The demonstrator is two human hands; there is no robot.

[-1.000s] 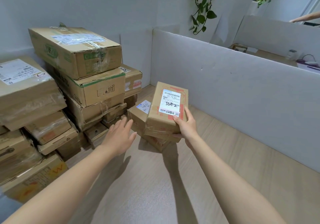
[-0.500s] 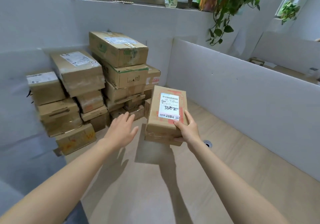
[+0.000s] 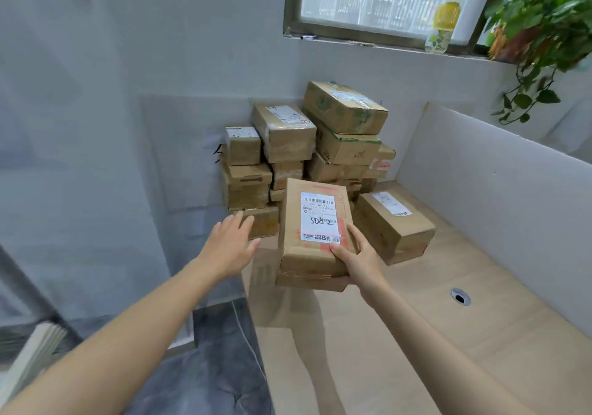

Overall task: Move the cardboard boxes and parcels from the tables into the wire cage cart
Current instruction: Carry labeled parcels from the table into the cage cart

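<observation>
One small parcel, lifted over table, clamped at near-right corner by your right hand. Left hand open, empty. Rigid cardboard, prob. light; support underside, add left.

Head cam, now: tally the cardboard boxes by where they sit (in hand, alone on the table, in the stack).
Brown cardboard box with white label, held in right hand: 1
Brown cardboard box lying alone on the wooden table: 1
Brown cardboard boxes in the corner stack: at least 10, some hidden
Total: at least 12
</observation>
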